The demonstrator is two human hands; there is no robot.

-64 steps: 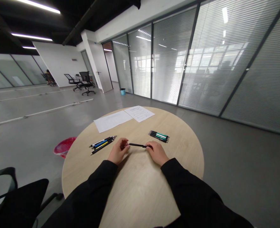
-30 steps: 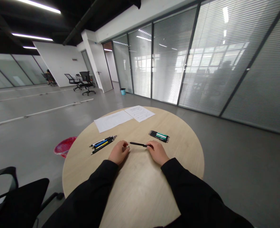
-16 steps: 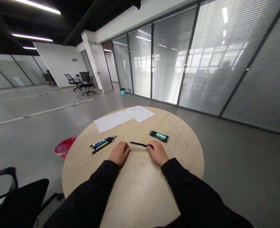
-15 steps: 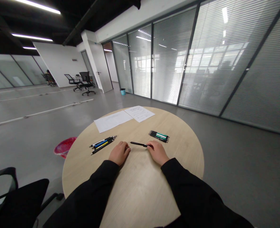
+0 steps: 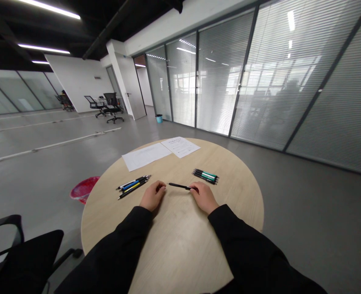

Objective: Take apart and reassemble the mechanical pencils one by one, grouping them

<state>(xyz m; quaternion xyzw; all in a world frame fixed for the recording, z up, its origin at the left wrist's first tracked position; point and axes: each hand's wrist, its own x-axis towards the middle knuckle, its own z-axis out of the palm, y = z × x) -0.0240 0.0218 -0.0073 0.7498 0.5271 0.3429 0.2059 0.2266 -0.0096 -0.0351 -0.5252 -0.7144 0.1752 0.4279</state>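
Observation:
Near the middle of the round wooden table (image 5: 180, 228), my right hand (image 5: 204, 197) pinches one end of a black pen (image 5: 179, 186), whose other end points left. My left hand (image 5: 152, 196) rests on the table just left of the pen's free end, fingers curled; whether its fingertips hold anything small is too hard to tell. A group of pens (image 5: 133, 186) with black, blue, yellow and white parts lies left of my left hand. Beyond my right hand lies a row of green, white and black pens (image 5: 205, 176).
Two printed white sheets, one on the left (image 5: 146, 156) and one on the right (image 5: 180, 147), lie at the table's far edge. A red basin (image 5: 84, 190) stands on the floor at left, with a black chair (image 5: 30, 261) nearer. Glass partitions stand behind.
My left hand has shifted slightly left, away from the pen's free end. My right hand keeps its grip on the black pen, which has barely moved.

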